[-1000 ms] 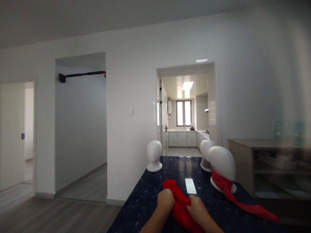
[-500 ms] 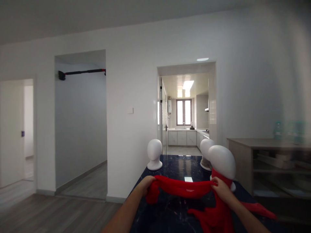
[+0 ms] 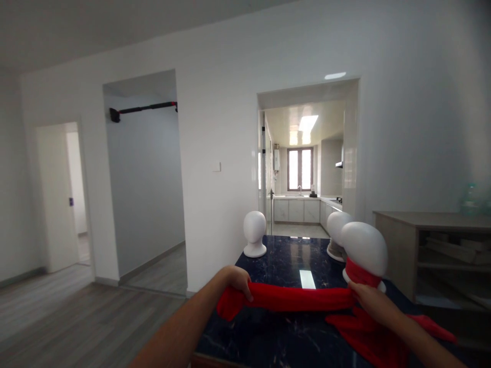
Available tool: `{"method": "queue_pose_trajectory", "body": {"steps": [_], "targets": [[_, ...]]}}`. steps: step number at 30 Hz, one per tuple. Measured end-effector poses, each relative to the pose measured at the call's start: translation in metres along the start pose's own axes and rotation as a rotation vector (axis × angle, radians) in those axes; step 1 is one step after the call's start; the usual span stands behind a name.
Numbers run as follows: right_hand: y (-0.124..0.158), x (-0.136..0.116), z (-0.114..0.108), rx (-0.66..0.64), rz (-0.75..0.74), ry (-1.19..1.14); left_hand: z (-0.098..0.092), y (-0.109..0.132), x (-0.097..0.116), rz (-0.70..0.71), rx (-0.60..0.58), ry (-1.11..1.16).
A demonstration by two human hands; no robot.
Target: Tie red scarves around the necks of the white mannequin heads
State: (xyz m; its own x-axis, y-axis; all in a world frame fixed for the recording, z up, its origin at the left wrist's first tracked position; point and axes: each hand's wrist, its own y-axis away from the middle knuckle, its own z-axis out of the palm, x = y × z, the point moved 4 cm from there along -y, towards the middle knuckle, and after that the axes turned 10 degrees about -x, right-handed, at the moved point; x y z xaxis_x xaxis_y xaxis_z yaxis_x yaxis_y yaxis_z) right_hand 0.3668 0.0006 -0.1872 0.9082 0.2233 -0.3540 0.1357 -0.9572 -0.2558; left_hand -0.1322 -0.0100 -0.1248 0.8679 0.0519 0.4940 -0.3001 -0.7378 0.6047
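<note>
A red scarf (image 3: 299, 298) is stretched level above the dark marbled table (image 3: 284, 263) between my two hands. My left hand (image 3: 236, 281) grips it near its left end, and a short piece hangs past the fingers. My right hand (image 3: 362, 296) pinches the other side, close to a white mannequin head (image 3: 366, 248). Red cloth is wrapped round that head's neck, which tilts to the right. More of the red cloth (image 3: 379, 337) lies bunched on the table below my right hand.
Another white mannequin head (image 3: 254, 232) stands at the table's far left corner. A third head (image 3: 337, 230), with brownish cloth at its neck, is behind the nearest one. A wooden shelf unit (image 3: 399, 240) stands to the right, and a kitchen doorway (image 3: 307, 158) lies beyond.
The scarf went from sagging to pulled straight and flatter between my hands. My left hand has turned over the cloth. The whole view has shifted, with things appearing further right.
</note>
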Motion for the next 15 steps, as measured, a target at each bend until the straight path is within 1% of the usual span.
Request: {"method": "queue_pose_trajectory", "body": {"steps": [1, 2, 3, 4, 6, 7, 9, 10, 11, 12, 13, 14, 15], "targets": [[0.001, -0.008, 0.003, -0.101, -0.041, 0.037, 0.004, 0.0, 0.005, 0.014, -0.034, 0.014], [0.002, -0.022, 0.006, -0.182, -0.097, 0.064, 0.008, -0.002, 0.012, 0.034, -0.066, 0.032], [0.006, -0.041, 0.007, -0.226, -0.165, 0.059, 0.014, -0.004, 0.021, 0.057, -0.096, 0.05], [0.01, -0.064, 0.008, -0.232, -0.234, 0.018, 0.022, -0.008, 0.031, 0.08, -0.123, 0.064], [0.02, -0.118, 0.016, -0.264, -0.397, -0.197, 0.039, -0.019, 0.055, 0.116, -0.169, 0.073], [0.025, -0.144, 0.025, -0.321, -0.444, -0.337, 0.049, -0.025, 0.068, 0.142, -0.188, 0.076], [0.029, -0.185, 0.05, -0.457, -0.437, -0.622, 0.068, -0.038, 0.091, 0.239, -0.22, 0.111], [0.029, -0.197, 0.063, -0.502, -0.431, -0.726, 0.075, -0.045, 0.1, 0.299, -0.235, 0.146], [0.025, -0.203, 0.075, -0.509, -0.423, -0.816, 0.081, -0.051, 0.106, 0.358, -0.249, 0.195], [0.019, -0.202, 0.086, -0.513, -0.403, -0.891, 0.083, -0.057, 0.108, 0.402, -0.247, 0.252], [0.011, -0.195, 0.093, -0.501, -0.358, -0.954, 0.082, -0.064, 0.105, 0.417, -0.2, 0.307], [0.002, -0.182, 0.097, -0.489, -0.293, -1.028, 0.077, -0.07, 0.097, 0.408, -0.108, 0.353], [-0.007, -0.165, 0.097, -0.483, -0.222, -1.107, 0.069, -0.076, 0.086, 0.381, 0.018, 0.385]]}}
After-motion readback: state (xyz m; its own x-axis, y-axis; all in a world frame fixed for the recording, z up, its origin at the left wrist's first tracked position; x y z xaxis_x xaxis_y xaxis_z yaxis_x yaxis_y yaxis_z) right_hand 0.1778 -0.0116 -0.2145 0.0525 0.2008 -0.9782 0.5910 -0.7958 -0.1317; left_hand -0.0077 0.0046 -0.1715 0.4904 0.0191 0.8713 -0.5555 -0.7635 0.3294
